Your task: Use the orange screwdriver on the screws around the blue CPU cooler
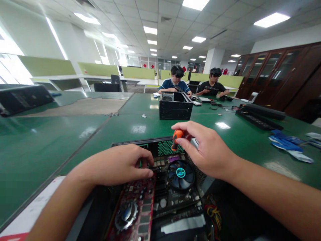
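Observation:
My right hand (pixel 200 144) grips a stubby orange and black screwdriver (pixel 177 139), its shaft hidden from me. It hangs over the far end of an opened computer case (pixel 170 146), above a black cooling fan (pixel 180 177) with a teal centre. My left hand (pixel 127 164) is over the upper end of a red graphics card (pixel 140 204). Its fingers are bent, with a gap between thumb and forefinger; whether they touch the card I cannot tell. Beneath lies the motherboard (pixel 163 202), and coloured cables (pixel 213 214) sit at its right.
A second black computer case (pixel 175 110) stands ahead on the green table (pixel 140 129). Blue and white gloves (pixel 291 145) and black keyboards (pixel 258 120) lie at right. Two people (pixel 175 82) sit across the table. At far left is a dark panel-like object (pixel 25 98).

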Tool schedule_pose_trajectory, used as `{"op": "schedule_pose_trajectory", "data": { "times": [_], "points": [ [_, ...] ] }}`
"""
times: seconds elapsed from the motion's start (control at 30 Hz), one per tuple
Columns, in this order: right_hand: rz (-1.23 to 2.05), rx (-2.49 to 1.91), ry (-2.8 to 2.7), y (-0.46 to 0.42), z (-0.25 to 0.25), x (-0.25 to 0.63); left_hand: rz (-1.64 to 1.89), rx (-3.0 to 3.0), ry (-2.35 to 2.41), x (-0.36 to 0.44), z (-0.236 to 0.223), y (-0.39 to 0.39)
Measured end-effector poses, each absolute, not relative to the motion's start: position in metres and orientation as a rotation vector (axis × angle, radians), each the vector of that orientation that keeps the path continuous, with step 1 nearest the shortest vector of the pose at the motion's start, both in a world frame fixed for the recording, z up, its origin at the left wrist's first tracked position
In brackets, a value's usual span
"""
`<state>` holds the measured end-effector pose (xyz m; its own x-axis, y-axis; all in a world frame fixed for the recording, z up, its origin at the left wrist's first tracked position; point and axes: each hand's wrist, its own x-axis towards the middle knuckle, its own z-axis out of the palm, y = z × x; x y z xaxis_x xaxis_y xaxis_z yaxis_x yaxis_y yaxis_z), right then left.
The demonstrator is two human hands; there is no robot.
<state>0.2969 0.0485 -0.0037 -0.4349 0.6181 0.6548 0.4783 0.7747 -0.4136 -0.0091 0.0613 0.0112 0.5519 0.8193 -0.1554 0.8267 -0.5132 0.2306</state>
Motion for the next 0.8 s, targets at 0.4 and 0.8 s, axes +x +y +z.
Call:
{"op": "schedule_pose_trajectory", "data": {
  "times": [0.4,0.8],
  "points": [
    [0.236,-0.871,-2.215,0.064,-0.012,0.289,-0.022,2.523,1.370,-0.011,0.011,0.060],
    [0.322,-0.956,-2.344,0.071,-0.019,0.281,-0.066,2.472,1.389,-0.011,0.009,0.064]
  ]
}}
